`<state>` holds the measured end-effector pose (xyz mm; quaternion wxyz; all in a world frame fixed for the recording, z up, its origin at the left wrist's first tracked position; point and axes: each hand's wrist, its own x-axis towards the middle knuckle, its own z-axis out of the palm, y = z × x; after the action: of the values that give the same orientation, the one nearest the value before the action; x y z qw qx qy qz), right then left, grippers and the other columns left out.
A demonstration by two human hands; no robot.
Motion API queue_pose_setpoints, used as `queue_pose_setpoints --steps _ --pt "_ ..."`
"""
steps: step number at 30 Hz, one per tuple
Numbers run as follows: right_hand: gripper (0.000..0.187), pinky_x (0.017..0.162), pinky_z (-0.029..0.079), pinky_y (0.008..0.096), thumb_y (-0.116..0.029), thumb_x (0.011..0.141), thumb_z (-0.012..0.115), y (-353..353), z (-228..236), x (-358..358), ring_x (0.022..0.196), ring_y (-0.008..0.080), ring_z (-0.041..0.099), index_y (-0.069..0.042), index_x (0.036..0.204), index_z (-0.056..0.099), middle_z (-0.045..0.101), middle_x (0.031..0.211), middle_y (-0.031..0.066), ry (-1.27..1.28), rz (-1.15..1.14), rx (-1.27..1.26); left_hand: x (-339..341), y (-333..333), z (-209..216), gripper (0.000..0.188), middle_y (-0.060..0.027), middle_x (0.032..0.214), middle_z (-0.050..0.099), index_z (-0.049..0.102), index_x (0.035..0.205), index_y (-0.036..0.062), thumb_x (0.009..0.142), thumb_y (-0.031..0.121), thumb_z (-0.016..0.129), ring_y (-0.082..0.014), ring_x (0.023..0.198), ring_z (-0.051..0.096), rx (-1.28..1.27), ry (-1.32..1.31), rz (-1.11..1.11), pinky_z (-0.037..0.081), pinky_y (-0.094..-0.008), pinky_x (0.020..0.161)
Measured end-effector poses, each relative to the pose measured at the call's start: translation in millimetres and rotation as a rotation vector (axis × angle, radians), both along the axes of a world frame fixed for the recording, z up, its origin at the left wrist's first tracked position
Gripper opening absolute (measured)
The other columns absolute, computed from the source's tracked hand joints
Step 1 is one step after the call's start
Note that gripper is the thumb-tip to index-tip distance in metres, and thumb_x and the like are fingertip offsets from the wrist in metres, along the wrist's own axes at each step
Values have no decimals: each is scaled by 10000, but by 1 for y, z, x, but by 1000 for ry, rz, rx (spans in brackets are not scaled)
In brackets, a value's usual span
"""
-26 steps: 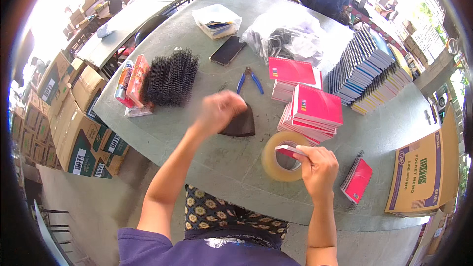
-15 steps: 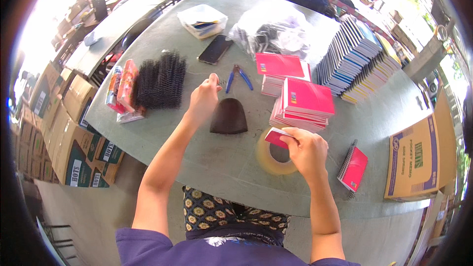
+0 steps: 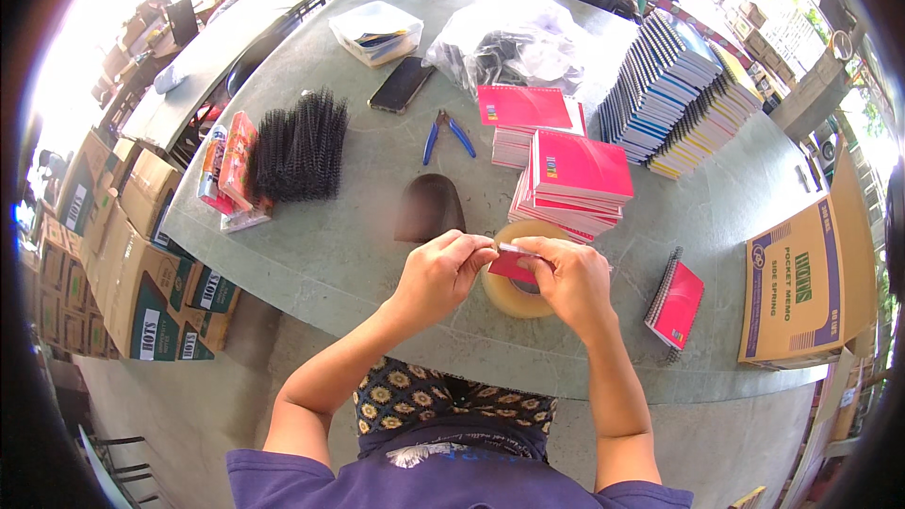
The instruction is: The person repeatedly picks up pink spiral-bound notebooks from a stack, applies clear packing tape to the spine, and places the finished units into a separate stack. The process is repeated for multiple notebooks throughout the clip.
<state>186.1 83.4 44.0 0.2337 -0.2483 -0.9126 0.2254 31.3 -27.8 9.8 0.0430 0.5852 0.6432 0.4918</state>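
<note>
pink-red card tab [image 3: 514,264], thin, light and probably bendy, is pinched at its edges between the closed fingertips of the left hand [image 3: 443,273] and right hand [image 3: 566,278], just over a tape roll [image 3: 514,294] above the table [image 3: 377,264], so a gentle edge grip suits it.

- Tape roll [image 3: 517,297]: a wide ring of clear, tan-tinted packing tape, held just above the near part of the worktop [image 3: 377,254], in front of the pink notebook stacks. Its open core faces up toward the camera, and the hands cover its upper rim.
- Red piece [image 3: 510,265]: a small flat red thing at the top of the roll, pinched between the fingertips of the left hand [image 3: 441,271] and the right hand [image 3: 568,281], which meet over it. Only its lower part shows; what it is cannot be told.
</note>
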Motion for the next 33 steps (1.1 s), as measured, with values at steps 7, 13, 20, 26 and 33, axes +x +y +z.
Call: queue_pose_setpoints --steps 7,13,20,26,33 --pt "199 687 488 378 -74 752 604 -1 -1 -3 784 274 640 -117 935 669 672 838 76 -43 42 67 2 1 16 173 -104 817 595 621 916 30 788 115 701 -257 702 608 -68 -16 29 484 -340 608" --pt "104 643 464 384 -145 823 596 -3 -1 -11 732 253 637 -123 922 620 663 781 51 42 74 144 -18 -2 21 261 -111 842 583 571 1038 58 819 156 674 -281 736 618 -194 117 -117 489 -358 634" --pt "165 625 456 360 -207 841 606 -2 -4 -9 716 213 651 -141 993 604 667 755 17 44 94 141 -16 -5 26 240 -142 888 610 578 1021 35 850 191 642 -317 831 622 -233 115 -90 502 -374 693" --pt "207 625 460 354 -258 838 626 0 -11 -8 707 223 637 -128 999 613 661 785 30 40 70 242 -36 13 38 275 -183 953 642 616 961 4 933 264 531 -297 901 634 -357 -93 -202 487 -354 792" --pt "232 645 450 328 -284 794 666 -2 -10 -13 767 193 624 -130 964 627 657 842 15 164 123 282 -117 132 -14 627 -234 1133 579 511 1189 56 820 557 585 -376 1084 553 -741 244 430 479 -456 853"
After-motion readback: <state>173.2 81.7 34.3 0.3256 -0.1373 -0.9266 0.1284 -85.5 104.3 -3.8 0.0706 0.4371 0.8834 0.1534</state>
